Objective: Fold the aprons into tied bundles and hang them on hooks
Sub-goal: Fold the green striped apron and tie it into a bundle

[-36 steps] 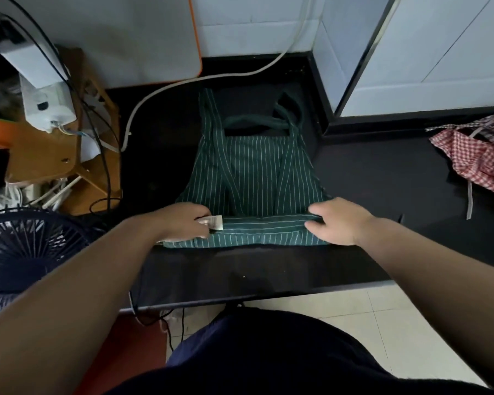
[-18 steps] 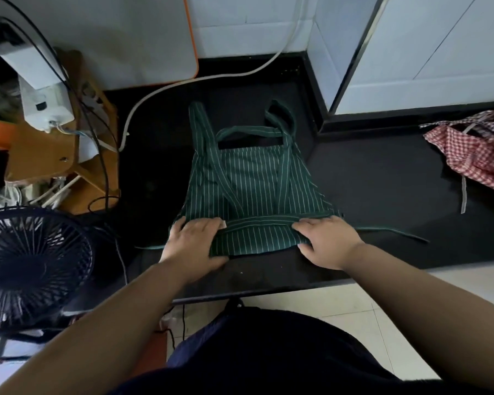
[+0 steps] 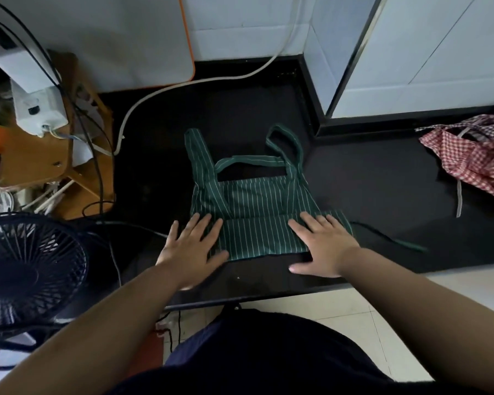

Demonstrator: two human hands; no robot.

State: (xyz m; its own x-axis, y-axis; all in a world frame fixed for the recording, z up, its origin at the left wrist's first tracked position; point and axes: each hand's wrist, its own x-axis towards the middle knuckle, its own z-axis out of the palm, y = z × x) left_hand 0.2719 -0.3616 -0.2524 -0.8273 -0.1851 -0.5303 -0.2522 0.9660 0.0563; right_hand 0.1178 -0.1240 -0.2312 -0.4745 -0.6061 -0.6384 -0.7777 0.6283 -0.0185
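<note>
Green cloth with thin white stripes is lying flat in front of me: the apron [image 3: 257, 206], spread on the black surface [image 3: 382, 195] with its near edge folded up into a band. Its neck loop [image 3: 251, 162] and shoulder straps are lying at the far end.

I am pressing both hands on that band. My left hand [image 3: 193, 246] is covering its left end, partly on cloth and partly on the bare surface. My right hand [image 3: 324, 246] is covering its right end, with the thumb lying off the cloth on the near side. Both grips are wide, fingers straight and spread, holding nothing.

A thin green tie [image 3: 388, 238] is trailing right from the band across the surface. Well apart, at the far right, a red checked apron [image 3: 474, 158] is lying crumpled, a pale strap pointing toward the near edge.

A white hose [image 3: 200, 81] is curving over the far part of the surface toward a wooden stand [image 3: 40, 155] on the left, which is carrying a white box [image 3: 37, 106] and tangled black cables. One dark cable [image 3: 131, 226] is running along the surface just beside my left hand. A black fan [image 3: 26, 269] is standing at the near left, close to my left forearm. A white wall corner [image 3: 320, 81] is jutting out just beyond the apron's far right strap.
</note>
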